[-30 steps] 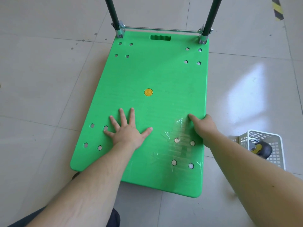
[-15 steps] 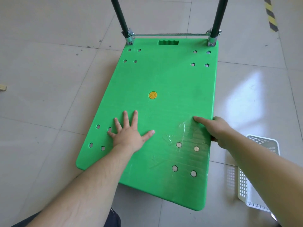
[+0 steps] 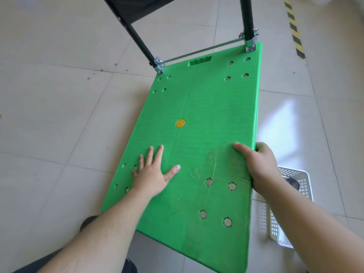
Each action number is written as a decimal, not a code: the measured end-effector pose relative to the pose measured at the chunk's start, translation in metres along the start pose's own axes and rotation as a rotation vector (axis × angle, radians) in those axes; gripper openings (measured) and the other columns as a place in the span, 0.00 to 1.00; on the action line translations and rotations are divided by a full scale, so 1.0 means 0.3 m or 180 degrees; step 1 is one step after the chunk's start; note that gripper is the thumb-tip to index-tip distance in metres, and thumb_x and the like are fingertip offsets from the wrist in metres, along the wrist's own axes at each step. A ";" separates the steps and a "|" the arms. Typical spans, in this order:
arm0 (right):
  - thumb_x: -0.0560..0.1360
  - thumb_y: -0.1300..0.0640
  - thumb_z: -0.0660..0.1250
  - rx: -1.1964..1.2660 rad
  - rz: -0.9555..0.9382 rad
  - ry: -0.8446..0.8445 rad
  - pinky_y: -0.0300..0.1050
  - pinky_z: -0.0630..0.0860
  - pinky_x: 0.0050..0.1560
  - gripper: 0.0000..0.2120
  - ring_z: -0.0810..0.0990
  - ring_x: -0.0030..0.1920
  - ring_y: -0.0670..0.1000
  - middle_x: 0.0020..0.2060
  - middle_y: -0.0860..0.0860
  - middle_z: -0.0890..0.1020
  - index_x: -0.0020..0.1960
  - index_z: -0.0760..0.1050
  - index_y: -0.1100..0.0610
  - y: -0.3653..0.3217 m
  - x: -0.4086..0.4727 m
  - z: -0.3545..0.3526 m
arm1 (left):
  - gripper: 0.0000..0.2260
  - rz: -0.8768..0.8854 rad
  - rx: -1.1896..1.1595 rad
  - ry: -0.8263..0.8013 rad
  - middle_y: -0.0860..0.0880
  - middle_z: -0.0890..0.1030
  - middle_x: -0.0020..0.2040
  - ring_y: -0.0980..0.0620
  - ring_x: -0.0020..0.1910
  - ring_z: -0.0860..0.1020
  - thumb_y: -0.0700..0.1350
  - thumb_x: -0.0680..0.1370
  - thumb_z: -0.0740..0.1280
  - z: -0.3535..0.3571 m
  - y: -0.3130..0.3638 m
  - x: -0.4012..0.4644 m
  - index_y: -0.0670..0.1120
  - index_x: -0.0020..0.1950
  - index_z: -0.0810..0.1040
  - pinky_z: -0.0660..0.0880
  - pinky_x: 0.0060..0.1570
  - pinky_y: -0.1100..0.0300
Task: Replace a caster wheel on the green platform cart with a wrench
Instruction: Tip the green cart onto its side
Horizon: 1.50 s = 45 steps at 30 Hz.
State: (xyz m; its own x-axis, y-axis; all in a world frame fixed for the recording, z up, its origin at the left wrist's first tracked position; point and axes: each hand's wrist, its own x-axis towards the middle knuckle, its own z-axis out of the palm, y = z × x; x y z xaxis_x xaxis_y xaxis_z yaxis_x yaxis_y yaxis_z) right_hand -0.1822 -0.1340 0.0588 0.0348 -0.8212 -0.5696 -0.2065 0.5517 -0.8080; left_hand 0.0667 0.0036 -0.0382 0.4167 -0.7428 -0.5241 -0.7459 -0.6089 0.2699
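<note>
The green platform cart (image 3: 206, 107) lies in front of me with its right side lifted off the tiled floor. Its deck has a yellow disc (image 3: 180, 123) in the middle and a group of hexagonal bolt holes (image 3: 216, 201) near each corner. My left hand (image 3: 151, 174) presses flat on the deck, fingers spread. My right hand (image 3: 258, 164) grips the deck's right edge, thumb on top and fingers underneath. One dark caster wheel (image 3: 293, 183) lies in a white basket on the right. No wrench is in view.
The cart's black handle posts (image 3: 247, 18) rise at the far end, joined by a metal rod (image 3: 201, 50). The white mesh basket (image 3: 283, 213) sits on the floor close under the raised right edge. Yellow-black hazard tape (image 3: 294, 28) marks the floor at the far right.
The cart's right side has risen and the deck has tilted and swung. My right hand stays clamped on the right edge; my left hand stays flat on the deck.
</note>
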 end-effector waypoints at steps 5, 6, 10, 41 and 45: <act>0.76 0.61 0.75 0.0542 0.0007 -0.0120 0.53 0.85 0.37 0.13 0.88 0.40 0.58 0.45 0.61 0.87 0.57 0.76 0.62 -0.013 -0.074 -0.027 | 0.48 0.0111 -0.0317 -0.0030 0.54 0.33 0.83 0.38 0.83 0.39 0.82 0.67 0.44 0.018 0.003 -0.040 0.65 0.81 0.32 0.48 0.77 0.28; 0.76 0.63 0.75 0.0600 -0.0012 -0.0146 0.53 0.85 0.36 0.12 0.88 0.40 0.58 0.43 0.60 0.87 0.56 0.76 0.62 -0.018 -0.089 -0.033 | 0.48 0.0129 -0.0387 -0.0023 0.54 0.34 0.83 0.39 0.83 0.40 0.83 0.67 0.44 0.024 0.003 -0.048 0.65 0.82 0.33 0.49 0.77 0.28; 0.76 0.64 0.74 0.0624 -0.0123 -0.0142 0.51 0.84 0.34 0.09 0.88 0.37 0.58 0.38 0.58 0.87 0.53 0.76 0.61 -0.052 -0.147 -0.051 | 0.47 0.0228 -0.0758 -0.0018 0.56 0.36 0.84 0.40 0.84 0.41 0.83 0.67 0.46 0.056 0.007 -0.079 0.67 0.82 0.36 0.51 0.77 0.28; 0.61 0.56 0.73 -0.0901 -0.0733 0.0629 0.62 0.84 0.39 0.11 0.85 0.37 0.61 0.37 0.57 0.84 0.42 0.77 0.57 -0.193 -0.451 0.036 | 0.39 0.0458 -0.3023 -0.0743 0.60 0.57 0.83 0.56 0.81 0.58 0.76 0.74 0.53 0.150 0.201 -0.335 0.65 0.83 0.52 0.57 0.81 0.48; 0.66 0.58 0.71 -0.1243 -0.0808 0.0689 0.60 0.84 0.41 0.08 0.84 0.39 0.60 0.39 0.56 0.83 0.43 0.76 0.58 -0.221 -0.490 0.035 | 0.42 0.0600 -0.3237 -0.0914 0.64 0.57 0.81 0.60 0.80 0.58 0.79 0.73 0.53 0.161 0.231 -0.355 0.64 0.84 0.52 0.56 0.81 0.52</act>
State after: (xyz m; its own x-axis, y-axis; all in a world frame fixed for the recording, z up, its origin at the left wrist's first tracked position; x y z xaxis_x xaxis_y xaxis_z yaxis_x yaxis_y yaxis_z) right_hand -0.1635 -0.0483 0.1947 -0.0635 -0.9564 -0.2850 -0.5691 0.2693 -0.7770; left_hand -0.0543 0.0540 -0.0027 0.1036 -0.8364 -0.5383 0.0525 -0.5358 0.8427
